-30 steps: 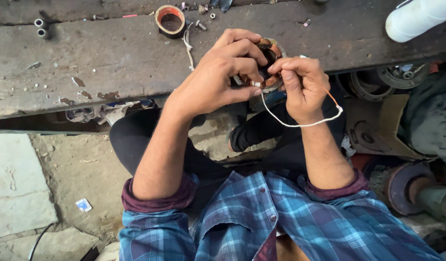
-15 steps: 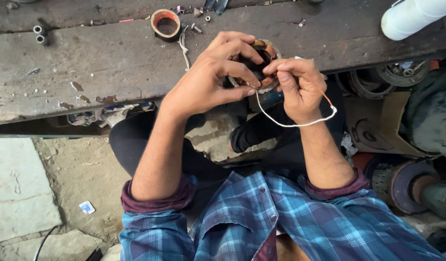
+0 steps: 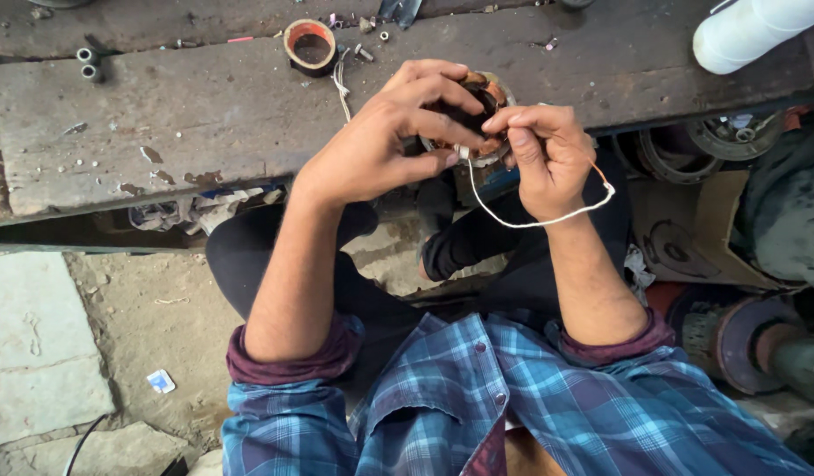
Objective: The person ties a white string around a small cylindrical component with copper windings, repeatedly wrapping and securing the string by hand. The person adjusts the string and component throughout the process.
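A worn, paint-flecked wooden counter (image 3: 204,115) runs across the far side of a dusty workshop floor, seen from above by a seated person in a blue plaid shirt (image 3: 513,405). At the counter's near edge, toward the right, sits a small round motor part with copper windings (image 3: 477,106), mostly hidden behind the fingers. The left hand (image 3: 389,141) curls around this wound part, fingers over its top and thumb pressed at its near side, gripping it firmly. The right hand (image 3: 548,154) is just beside it, touching it, with thumb and forefinger pinched on a thin white cord (image 3: 530,220); the cord starts at the part, loops down toward the person and rises again past the right wrist. Farther away on the counter, left of the hands, a short ring-shaped roll of brown tape (image 3: 311,46) stands with small screws and bits scattered near it, and two small metal sleeves (image 3: 88,62) lie at the far left. A white cylinder (image 3: 760,31) lies at the far right corner. Rusty round machine parts (image 3: 733,335) rest on the floor at the right.
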